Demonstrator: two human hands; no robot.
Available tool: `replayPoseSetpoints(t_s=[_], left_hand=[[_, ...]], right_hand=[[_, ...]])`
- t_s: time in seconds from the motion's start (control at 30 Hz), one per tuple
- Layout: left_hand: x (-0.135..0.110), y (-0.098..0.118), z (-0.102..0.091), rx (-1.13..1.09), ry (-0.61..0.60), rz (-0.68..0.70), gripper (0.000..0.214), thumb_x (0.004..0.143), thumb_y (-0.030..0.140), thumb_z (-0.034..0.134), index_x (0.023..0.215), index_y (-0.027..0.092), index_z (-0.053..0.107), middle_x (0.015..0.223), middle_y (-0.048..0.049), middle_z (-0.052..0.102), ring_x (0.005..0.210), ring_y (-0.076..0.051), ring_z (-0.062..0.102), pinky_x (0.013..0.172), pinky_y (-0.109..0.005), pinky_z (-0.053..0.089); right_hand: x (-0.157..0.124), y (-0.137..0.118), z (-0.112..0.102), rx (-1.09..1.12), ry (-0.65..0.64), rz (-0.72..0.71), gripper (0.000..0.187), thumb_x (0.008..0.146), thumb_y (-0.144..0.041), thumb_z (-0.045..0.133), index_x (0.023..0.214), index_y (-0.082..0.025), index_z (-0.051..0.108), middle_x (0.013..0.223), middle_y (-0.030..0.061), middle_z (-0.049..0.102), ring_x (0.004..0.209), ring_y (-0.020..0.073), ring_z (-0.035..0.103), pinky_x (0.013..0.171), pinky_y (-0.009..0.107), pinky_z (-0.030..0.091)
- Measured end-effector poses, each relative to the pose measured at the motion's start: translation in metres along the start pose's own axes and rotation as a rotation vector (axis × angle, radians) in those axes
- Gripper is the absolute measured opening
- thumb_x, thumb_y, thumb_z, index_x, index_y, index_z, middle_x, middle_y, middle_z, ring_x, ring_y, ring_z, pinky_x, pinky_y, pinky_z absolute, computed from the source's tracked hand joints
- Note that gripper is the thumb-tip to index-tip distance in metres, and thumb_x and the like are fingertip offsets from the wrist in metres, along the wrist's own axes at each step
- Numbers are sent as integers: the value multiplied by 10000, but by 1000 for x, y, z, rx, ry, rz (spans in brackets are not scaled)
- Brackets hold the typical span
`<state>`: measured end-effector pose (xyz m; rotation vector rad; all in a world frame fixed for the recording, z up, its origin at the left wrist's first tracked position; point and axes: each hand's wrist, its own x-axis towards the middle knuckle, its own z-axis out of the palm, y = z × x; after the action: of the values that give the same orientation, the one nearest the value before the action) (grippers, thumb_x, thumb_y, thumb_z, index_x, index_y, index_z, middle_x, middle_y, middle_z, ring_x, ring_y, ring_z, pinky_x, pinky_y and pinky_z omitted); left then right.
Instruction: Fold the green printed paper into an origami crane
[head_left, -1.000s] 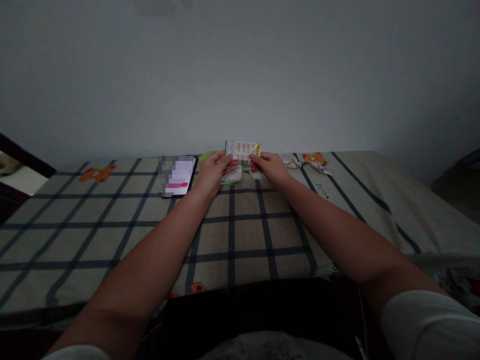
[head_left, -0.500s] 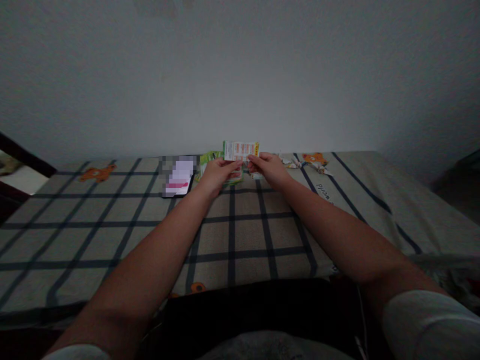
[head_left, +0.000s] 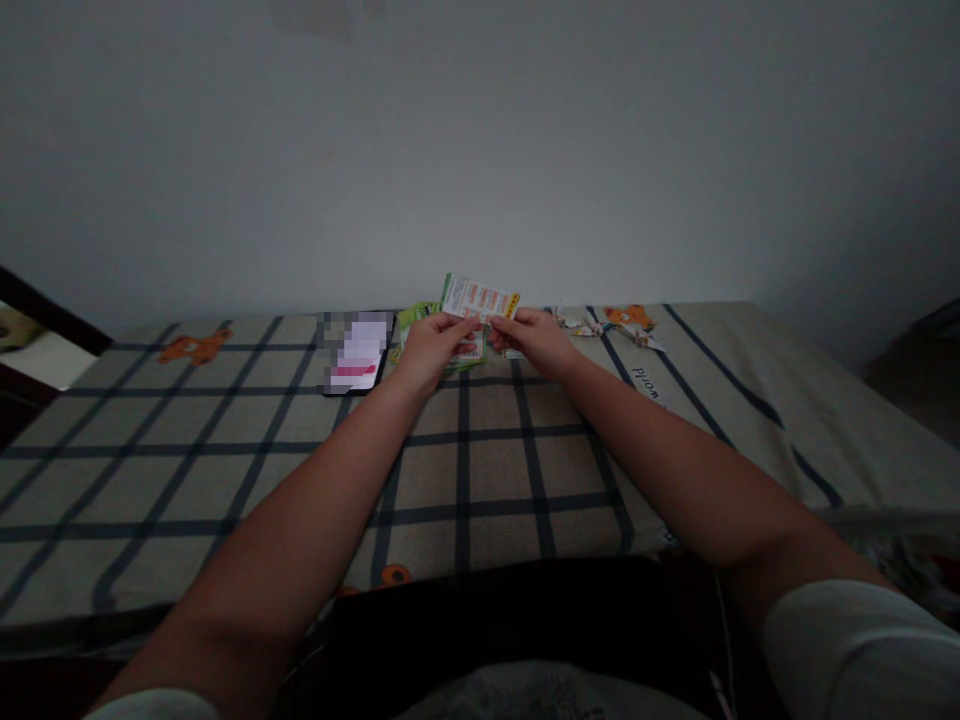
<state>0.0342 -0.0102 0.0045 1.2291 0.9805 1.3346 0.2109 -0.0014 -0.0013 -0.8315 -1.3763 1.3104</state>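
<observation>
Held card point(head_left: 480, 297), finely printed, cloth point(head_left: 496, 465) reading "world"

Left hand point(head_left: 433, 347) and right hand point(head_left: 538, 336) hold a tilted card point(head_left: 480, 297) by its lower edge. A phone point(head_left: 364, 352), green pile point(head_left: 415, 314) and crumpled scraps point(head_left: 642, 339) lie on a checked cloth point(head_left: 427, 470).

Both arms point(head_left: 304, 500) extend forward, left fingers point(head_left: 459, 326) and right fingers point(head_left: 507, 325) pinched.
</observation>
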Motion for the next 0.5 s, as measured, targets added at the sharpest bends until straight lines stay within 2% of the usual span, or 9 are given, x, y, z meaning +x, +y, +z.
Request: replayPoseSetpoints(t_s=[0.3, 0.5], left_hand=[[-1, 1, 1, 24, 3, 18, 293, 646, 364, 824, 773, 127, 707, 754, -32, 678, 663, -109, 614, 610, -220, 522], [-5, 3, 3, 84, -3, 39, 320, 666, 408, 818, 771, 129, 702, 730, -38, 682, 636, -118, 616, 636, -258, 556]], right_hand=[[-2, -1, 1, -8, -25, -8, 423, 647, -538, 812, 759, -152, 680, 709, 16, 682, 614, 102, 594, 640, 266, 493], [0, 4, -1, -52, -30, 3, 404, 634, -496, 825, 822, -159, 707, 726, 21, 688, 633, 114, 594, 645, 279, 490]])
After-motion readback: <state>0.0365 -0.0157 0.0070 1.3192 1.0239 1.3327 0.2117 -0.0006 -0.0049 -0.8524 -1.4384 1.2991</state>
